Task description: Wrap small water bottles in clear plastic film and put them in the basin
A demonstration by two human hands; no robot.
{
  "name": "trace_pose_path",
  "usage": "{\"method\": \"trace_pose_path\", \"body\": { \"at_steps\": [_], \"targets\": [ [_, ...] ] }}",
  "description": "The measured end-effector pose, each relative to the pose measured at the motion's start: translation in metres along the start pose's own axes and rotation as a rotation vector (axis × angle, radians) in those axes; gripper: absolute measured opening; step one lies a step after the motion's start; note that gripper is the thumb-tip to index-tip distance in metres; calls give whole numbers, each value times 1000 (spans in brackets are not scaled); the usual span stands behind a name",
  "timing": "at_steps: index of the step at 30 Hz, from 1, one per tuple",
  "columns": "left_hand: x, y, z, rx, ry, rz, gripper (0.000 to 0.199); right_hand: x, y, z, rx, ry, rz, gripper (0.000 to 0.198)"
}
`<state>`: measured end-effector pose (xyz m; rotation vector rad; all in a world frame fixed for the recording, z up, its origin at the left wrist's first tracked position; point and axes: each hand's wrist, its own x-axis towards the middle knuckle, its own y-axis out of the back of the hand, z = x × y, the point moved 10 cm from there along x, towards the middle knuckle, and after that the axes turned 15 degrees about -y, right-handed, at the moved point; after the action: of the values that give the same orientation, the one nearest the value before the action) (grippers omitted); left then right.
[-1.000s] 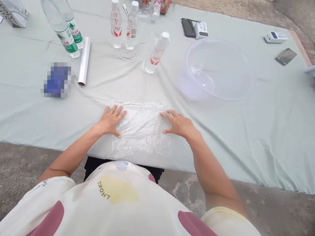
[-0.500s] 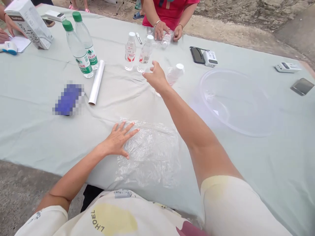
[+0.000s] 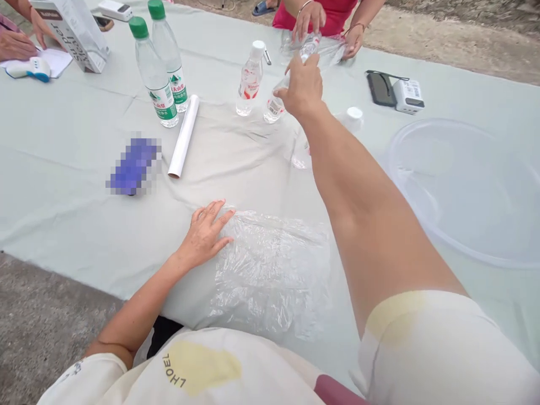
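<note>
My left hand (image 3: 206, 233) rests with fingers spread at the left edge of a crinkled sheet of clear plastic film (image 3: 274, 275) on the table. Stretched far forward, my right hand (image 3: 304, 87) is closed around the upper part of a small clear water bottle (image 3: 275, 108), which leans to the right; its cap is hidden by the hand. Another small water bottle (image 3: 250, 81) with a white cap stands upright just left of it. A third small bottle (image 3: 301, 154), partly wrapped in film, is mostly hidden behind my right forearm.
Two green-capped bottles (image 3: 162, 104) stand beside a roll of film (image 3: 184, 138). A blurred blue object (image 3: 133, 166) lies nearer. On the right sit a translucent basin (image 3: 464, 191) and a white device (image 3: 408, 95). Across the table, a co-worker's hands (image 3: 310, 19) handle a bottle and film.
My right hand has moved forward and closed on the small bottle, which now leans. My left hand stays on the film, fingers less spread. The view has shifted. The co-worker's bottle is raised.
</note>
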<state>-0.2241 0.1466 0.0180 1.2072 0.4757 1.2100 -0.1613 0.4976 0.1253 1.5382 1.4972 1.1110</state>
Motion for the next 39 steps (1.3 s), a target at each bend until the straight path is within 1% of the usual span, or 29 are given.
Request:
{"method": "trace_pose_path", "body": {
  "at_steps": [3,5,8,10,11,12,13,15,17,19,22,24,26,28,29,30,32,34,35,37,39],
  "targets": [
    [-24,4,-7,11,136,72,45,-42,14,24,70,-2,2,36],
    [-40,5,-7,21,206,101,40,-77,36,40,108,30,55,28],
    [-59,3,4,29,255,88,36,-142,75,55,205,152,110,22],
    [-67,-1,16,21,258,39,35,-185,89,65,355,182,32,22],
    [-70,-4,23,16,253,4,36,-204,89,70,434,175,-43,22],
    [-73,-8,29,12,248,-33,38,-222,83,73,495,156,-145,24],
    [-75,-12,35,8,246,-72,42,-239,71,74,528,133,-263,27],
    [-79,-20,44,10,248,-139,50,-270,38,72,519,98,-497,32],
    [-84,-25,49,22,262,-182,54,-292,3,67,467,85,-685,34],
    [-88,-28,51,35,273,-207,56,-302,-26,61,437,96,-792,35],
    [-92,-29,51,44,282,-222,57,-304,-61,54,416,135,-914,38],
    [-93,-29,51,44,286,-221,57,-306,-80,52,420,147,-991,40],
    [-94,-29,52,41,288,-221,55,-309,-95,55,417,131,-1043,40],
    [-95,-29,52,36,289,-223,54,-312,-103,60,367,111,-1020,38],
    [-96,-29,53,32,291,-222,54,-312,-103,62,326,112,-963,37],
    [-97,-28,53,24,294,-218,54,-311,-98,64,281,124,-872,35],
    [-102,-26,54,6,307,-189,55,-307,-82,65,193,168,-658,36],
    [-111,-21,55,7,337,-134,51,-306,-66,63,116,206,-503,40],
    [-117,-18,55,23,357,-102,46,-305,-61,61,88,224,-463,41],
    [-128,-14,60,72,388,-49,35,-303,-54,51,56,287,-423,36],
    [-136,-14,67,113,390,-28,27,-305,-51,33,18,407,-400,33]
  ]
}}
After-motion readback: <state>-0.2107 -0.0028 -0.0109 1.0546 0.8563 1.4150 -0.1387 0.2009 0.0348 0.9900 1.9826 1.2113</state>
